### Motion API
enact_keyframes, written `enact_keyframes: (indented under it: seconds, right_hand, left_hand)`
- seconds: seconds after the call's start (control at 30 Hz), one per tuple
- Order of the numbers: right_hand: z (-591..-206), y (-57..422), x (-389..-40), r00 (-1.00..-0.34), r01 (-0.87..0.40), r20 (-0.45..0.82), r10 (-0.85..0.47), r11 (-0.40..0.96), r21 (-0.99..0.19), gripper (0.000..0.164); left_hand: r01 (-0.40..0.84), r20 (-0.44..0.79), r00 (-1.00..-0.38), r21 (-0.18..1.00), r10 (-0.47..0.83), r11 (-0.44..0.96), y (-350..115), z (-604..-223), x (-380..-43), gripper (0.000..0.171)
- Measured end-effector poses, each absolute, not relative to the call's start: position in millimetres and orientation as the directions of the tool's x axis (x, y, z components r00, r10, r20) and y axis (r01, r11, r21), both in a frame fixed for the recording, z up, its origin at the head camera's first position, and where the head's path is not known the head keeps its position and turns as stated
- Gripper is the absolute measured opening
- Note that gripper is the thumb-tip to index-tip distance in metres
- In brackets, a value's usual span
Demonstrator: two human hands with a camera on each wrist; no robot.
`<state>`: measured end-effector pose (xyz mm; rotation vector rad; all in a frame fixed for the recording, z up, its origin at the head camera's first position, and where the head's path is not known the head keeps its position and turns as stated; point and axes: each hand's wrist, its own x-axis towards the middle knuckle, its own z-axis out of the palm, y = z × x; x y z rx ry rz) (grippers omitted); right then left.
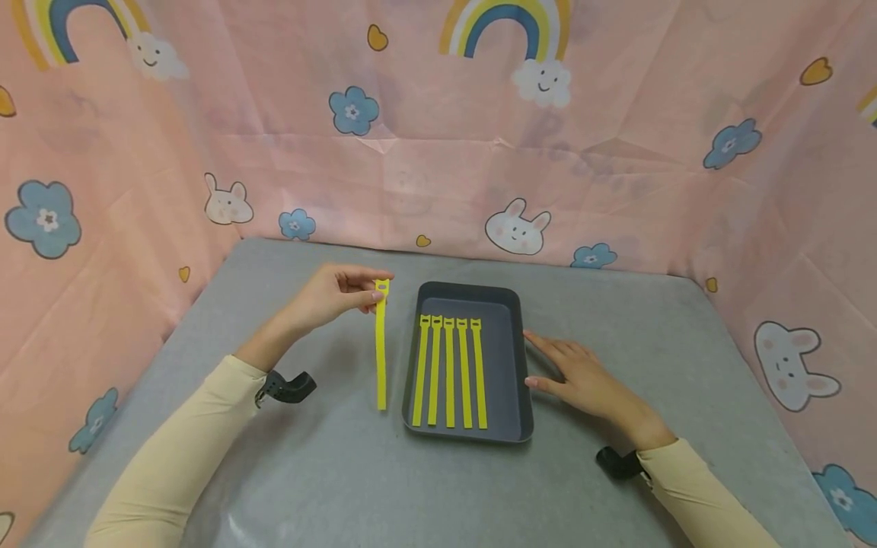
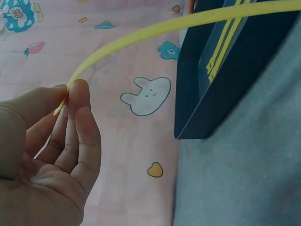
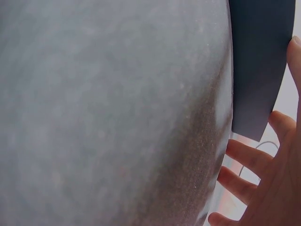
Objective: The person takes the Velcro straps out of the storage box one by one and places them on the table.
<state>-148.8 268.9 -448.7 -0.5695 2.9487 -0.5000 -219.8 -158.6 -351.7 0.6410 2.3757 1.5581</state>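
My left hand (image 1: 333,295) pinches a yellow hook-and-loop cable tie (image 1: 381,354) by its slotted head, left of a dark grey tray (image 1: 504,373). In the head view the strap hangs straight down, its lower end close to the table. The left wrist view shows thumb and index finger on the same tie (image 2: 141,34), which curves toward the tray. Several matching yellow ties (image 1: 449,373) lie side by side in the tray, heads at the far end. My right hand (image 1: 591,378) rests its fingertips against the tray's right side, fingers spread and fairly straight.
A grey cloth (image 1: 329,472) covers the table. Pink printed curtain (image 1: 425,183) stands around its back and both sides. The tray's raised rim surrounds the ties, with bare tray floor on their right. Each wrist wears a black band.
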Motion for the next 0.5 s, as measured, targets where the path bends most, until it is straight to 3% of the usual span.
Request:
enact_keyframes:
  seconds: [0.5]
  right_hand:
    - [-449.3,269.2,-148.6,-0.929,-0.334,-0.041,-0.369,0.878,-0.342,0.083]
  left_hand:
    - [0.171,-0.075,-0.853,0.895,0.517,0.412,-147.5,-382.8,-226.5,0.036]
